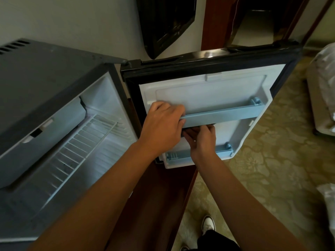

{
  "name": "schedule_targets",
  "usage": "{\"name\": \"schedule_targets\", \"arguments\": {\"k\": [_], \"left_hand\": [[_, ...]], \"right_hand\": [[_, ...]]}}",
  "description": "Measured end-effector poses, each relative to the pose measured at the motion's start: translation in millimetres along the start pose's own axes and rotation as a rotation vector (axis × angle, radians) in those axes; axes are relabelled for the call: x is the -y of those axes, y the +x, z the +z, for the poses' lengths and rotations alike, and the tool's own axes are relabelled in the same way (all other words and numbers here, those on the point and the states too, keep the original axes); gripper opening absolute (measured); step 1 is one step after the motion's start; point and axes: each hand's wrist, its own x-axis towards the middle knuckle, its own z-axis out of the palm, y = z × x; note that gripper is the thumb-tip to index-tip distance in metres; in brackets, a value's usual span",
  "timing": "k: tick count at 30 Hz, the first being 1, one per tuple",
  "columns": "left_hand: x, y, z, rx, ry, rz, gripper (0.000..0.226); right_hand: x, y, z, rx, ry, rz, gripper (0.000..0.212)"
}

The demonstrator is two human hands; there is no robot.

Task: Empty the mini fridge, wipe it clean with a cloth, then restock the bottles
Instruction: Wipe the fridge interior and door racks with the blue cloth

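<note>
Mini fridge (45, 84): cabinet stands open, no bottles visible inside; wire shelf (87, 142) bare. Taking the cabinet as ref. point, all else is placed from it.

Door (208, 91): swung wide, hinged at the cabinet's right edge, inner liner facing the camera. No bottles in either door rack.

Upper door rail (221, 115): grey-blue bar across the liner, mid-height, right of the cabinet opening. Lower rail (199, 153) sits below it, near the door's bottom edge.

Left hand (163, 122): just right of the cabinet's front edge, fingers curled over the left end of the upper rail, thumb under; gripping it.

Right hand (201, 138): further right of the cabinet, directly under the upper rail, fingers reaching up behind/below the bar. Something dark at the fingertips; may be a cloth, can't confirm. Whether fingers pinch it or lie flat: cannot tell.

Assessment: emptying appears done; wipe-down stage, door racks in hand. Bottles not in view, location unknown.

Next move req.: steady the rail w/ left hand, work under and along it toward the far end, then lower rail. Care: the rail may lift off if pulled.
</note>
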Motion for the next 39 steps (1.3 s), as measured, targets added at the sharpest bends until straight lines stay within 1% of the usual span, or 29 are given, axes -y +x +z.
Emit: {"name": "schedule_targets", "arguments": {"k": [3,7,9,11,12,15,18,23,26,27,28,30,35,39], "left_hand": [[-1,0,-1,0.007,0.002,-0.002,0.007],[-2,-1,-2,0.01,0.004,0.0,0.007],[-2,-1,-2,0.003,0.007,0.005,0.007],[-2,-1,-2,-0.007,0.01,0.006,0.007],[-2,0,-2,-0.015,0.011,0.009,0.006],[-2,-1,-1,-0.024,0.017,0.016,0.006],[-1,-2,1,-0.031,0.02,0.02,0.006],[-2,-2,1,-0.026,0.022,0.023,0.007],[0,-3,2,-0.011,0.021,0.022,0.008],[1,-3,2,-0.013,0.021,0.025,0.009],[2,-3,2,-0.016,0.021,0.027,0.009],[2,-3,2,-0.017,0.017,0.029,0.009],[2,-5,0,-0.014,0.016,0.033,0.01],[1,-5,0,-0.01,0.012,0.032,0.01]], "right_hand": [[-11,-6,6,0.026,-0.109,-0.043,0.029],[-18,-10,14,0.017,-0.175,-0.071,0.035],[-20,-13,16,0.066,-0.234,-0.059,0.029],[-26,-14,14,0.128,-0.325,-0.059,0.017],[-27,-14,14,0.149,-0.372,-0.067,0.015],[-33,-11,13,0.19,-0.505,-0.089,0.022],[-37,-11,13,0.223,-0.573,-0.084,0.018],[-45,-7,8,0.228,-0.669,-0.057,0.031],[-48,-7,0,0.228,-0.695,-0.078,0.037],[-52,-7,-3,0.227,-0.728,-0.086,0.036],[-57,-6,-6,0.228,-0.769,-0.087,0.03],[-71,-3,-14,0.226,-0.831,-0.082,0.014],[-84,-3,-20,0.195,-0.807,-0.003,0.018],[-81,-5,-14,0.19,-0.753,-0.013,0.019]]}}
